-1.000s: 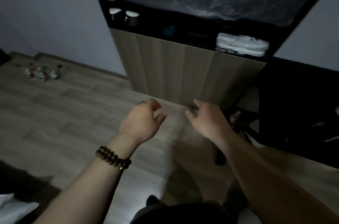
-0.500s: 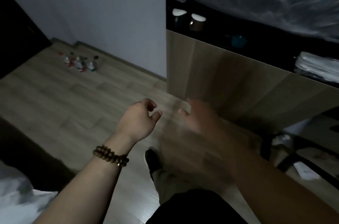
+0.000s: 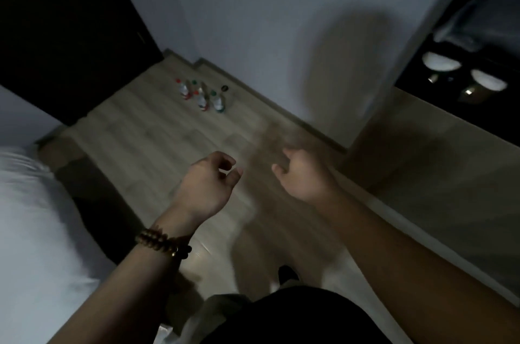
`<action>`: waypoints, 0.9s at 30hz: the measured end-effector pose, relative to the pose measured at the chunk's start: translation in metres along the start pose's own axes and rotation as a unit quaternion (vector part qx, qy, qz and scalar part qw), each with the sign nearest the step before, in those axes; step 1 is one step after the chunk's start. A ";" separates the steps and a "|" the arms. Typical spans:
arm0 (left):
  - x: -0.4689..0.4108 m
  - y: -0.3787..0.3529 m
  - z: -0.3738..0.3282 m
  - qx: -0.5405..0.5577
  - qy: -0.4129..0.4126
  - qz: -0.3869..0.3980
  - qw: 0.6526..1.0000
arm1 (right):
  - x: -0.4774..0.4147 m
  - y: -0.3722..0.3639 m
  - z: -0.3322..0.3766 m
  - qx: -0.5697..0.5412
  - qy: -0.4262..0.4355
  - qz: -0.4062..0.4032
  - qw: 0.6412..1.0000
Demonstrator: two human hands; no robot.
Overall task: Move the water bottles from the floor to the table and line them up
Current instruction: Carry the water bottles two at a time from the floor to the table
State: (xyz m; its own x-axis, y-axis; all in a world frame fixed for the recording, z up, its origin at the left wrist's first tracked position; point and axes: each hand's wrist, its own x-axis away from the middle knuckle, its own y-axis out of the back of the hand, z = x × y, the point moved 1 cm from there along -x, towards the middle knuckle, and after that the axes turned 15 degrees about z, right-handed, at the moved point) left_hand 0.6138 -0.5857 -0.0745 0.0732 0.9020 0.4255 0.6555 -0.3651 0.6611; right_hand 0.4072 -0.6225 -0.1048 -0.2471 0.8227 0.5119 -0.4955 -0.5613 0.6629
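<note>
While plastic water bottles [image 3: 203,94] stand on grained wood floor [image 3: 146,129], both hands hang loosely curled, holding nothing.

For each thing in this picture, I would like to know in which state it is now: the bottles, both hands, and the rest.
water bottles: standing upright, clustered on the floor by the wall, none picked up.
left hand: empty, fingers loosely curled.
right hand: empty, blurred, fingers loosely curled.
bead bracelet: worn on the left wrist.

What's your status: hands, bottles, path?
Left hand empty, loosely curled. Right hand empty, blurred. Bottles grouped on floor near wall, out of reach. Bed left, cabinet right; neither blocks.
</note>
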 end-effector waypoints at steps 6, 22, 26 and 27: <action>-0.086 0.095 0.077 0.020 -0.005 -0.008 1.000 | -0.112 -0.011 0.100 0.047 0.015 -0.001 0.999; -0.333 0.352 0.212 -0.059 -0.054 0.055 0.995 | -0.352 -0.006 0.303 -0.053 -0.071 -0.019 0.996; -0.403 0.377 0.231 -0.069 -0.043 0.071 0.994 | -0.436 -0.002 0.318 -0.062 -0.068 -0.013 0.996; -0.418 0.385 0.234 -0.072 -0.041 0.073 0.994 | -0.457 0.002 0.323 -0.069 -0.065 -0.010 0.995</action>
State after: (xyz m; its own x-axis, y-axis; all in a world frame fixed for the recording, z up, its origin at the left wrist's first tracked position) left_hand 1.0117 -1.0493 -0.1425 0.2243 0.8500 0.4766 0.5193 -0.5181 0.6797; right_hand 0.7884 -1.0283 -0.1612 -0.1308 0.8101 0.5715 -0.6108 -0.5199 0.5972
